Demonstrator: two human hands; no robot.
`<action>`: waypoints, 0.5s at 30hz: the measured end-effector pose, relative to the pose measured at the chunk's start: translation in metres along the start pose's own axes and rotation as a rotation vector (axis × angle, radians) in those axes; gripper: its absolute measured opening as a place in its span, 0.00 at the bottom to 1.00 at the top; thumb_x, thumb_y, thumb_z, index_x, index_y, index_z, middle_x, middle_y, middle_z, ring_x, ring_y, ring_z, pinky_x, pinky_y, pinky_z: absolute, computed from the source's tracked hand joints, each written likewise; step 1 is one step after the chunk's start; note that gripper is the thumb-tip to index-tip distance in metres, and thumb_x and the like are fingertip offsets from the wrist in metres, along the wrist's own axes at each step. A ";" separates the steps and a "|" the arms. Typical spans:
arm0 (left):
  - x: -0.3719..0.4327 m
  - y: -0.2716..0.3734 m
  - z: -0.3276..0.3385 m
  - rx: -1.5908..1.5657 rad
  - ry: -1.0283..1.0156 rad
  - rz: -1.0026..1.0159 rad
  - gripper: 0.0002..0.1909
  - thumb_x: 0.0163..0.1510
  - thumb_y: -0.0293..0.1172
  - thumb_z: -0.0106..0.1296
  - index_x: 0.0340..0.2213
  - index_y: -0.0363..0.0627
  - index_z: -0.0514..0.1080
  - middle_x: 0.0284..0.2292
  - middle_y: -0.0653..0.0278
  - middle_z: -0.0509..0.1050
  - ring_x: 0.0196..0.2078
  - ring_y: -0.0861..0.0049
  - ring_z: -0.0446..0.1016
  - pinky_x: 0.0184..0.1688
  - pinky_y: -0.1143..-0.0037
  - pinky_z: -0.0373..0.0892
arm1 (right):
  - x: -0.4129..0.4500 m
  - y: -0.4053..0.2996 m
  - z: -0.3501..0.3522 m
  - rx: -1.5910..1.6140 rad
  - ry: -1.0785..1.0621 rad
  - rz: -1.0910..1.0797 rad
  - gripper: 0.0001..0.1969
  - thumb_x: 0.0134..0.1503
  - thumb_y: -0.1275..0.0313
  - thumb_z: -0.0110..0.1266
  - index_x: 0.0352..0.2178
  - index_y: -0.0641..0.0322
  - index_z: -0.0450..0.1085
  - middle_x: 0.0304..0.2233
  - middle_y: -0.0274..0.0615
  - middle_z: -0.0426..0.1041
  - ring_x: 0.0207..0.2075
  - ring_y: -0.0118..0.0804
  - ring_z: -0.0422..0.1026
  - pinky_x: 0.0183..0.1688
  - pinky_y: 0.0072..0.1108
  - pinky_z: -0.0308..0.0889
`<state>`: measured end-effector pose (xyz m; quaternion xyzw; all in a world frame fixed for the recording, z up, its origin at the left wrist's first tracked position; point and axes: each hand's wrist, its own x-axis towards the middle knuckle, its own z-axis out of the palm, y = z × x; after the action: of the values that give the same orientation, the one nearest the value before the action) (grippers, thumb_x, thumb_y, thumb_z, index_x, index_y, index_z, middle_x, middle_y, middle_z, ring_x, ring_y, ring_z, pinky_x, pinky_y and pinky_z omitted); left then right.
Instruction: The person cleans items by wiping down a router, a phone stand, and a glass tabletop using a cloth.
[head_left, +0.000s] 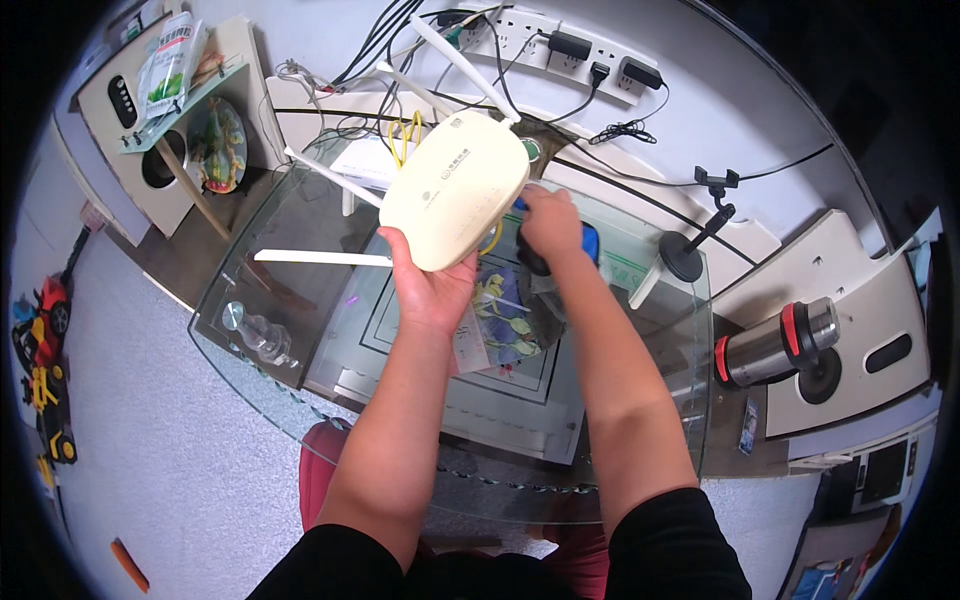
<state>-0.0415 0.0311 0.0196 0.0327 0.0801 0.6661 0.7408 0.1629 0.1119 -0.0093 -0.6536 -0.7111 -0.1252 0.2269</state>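
Note:
A cream wireless router (454, 191) with several white antennas is held up in my left hand (435, 289), the thumb on its top face near the lower edge. Right of it, my right hand (549, 223) reaches down over a black and blue item (589, 244) on the glass table (247, 330); its fingers are curled and partly hidden, so its grip cannot be told. A yellow cable (405, 133) loops behind the router beside a white box-shaped device (367, 161). Below the hands lies a booklet with a flower picture (506, 322).
Power strips (517, 45) with plugged adapters and tangled cables line the wall behind. A black phone stand (682, 251) stands at the table's right, near a steel thermos (772, 349). A clear bottle (259, 337) lies at the left. Speakers flank the table.

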 end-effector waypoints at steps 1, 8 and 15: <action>0.000 0.000 -0.001 0.008 0.014 0.006 0.40 0.64 0.66 0.40 0.64 0.47 0.60 0.61 0.60 0.68 0.62 0.62 0.69 0.63 0.63 0.69 | -0.004 -0.010 -0.002 -0.001 0.001 0.003 0.21 0.51 0.76 0.51 0.46 0.46 0.80 0.47 0.32 0.79 0.43 0.51 0.74 0.44 0.36 0.73; 0.006 -0.005 -0.005 0.084 -0.149 -0.055 0.40 0.63 0.64 0.43 0.64 0.46 0.59 0.63 0.59 0.67 0.62 0.60 0.69 0.64 0.61 0.68 | -0.082 -0.051 -0.039 0.310 -0.151 -0.478 0.16 0.45 0.79 0.54 0.37 0.52 0.78 0.34 0.43 0.78 0.38 0.52 0.72 0.44 0.37 0.67; 0.003 -0.003 -0.006 0.230 -0.204 -0.118 0.37 0.68 0.55 0.43 0.65 0.37 0.55 0.64 0.51 0.65 0.64 0.59 0.67 0.66 0.58 0.66 | -0.203 -0.034 -0.158 0.530 -0.344 -0.303 0.25 0.43 0.84 0.55 0.45 0.51 0.78 0.52 0.36 0.77 0.47 0.46 0.72 0.53 0.32 0.69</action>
<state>-0.0395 0.0333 0.0134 0.1799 0.0817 0.6010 0.7745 0.1634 -0.1441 0.0331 -0.4707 -0.8356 0.1433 0.2444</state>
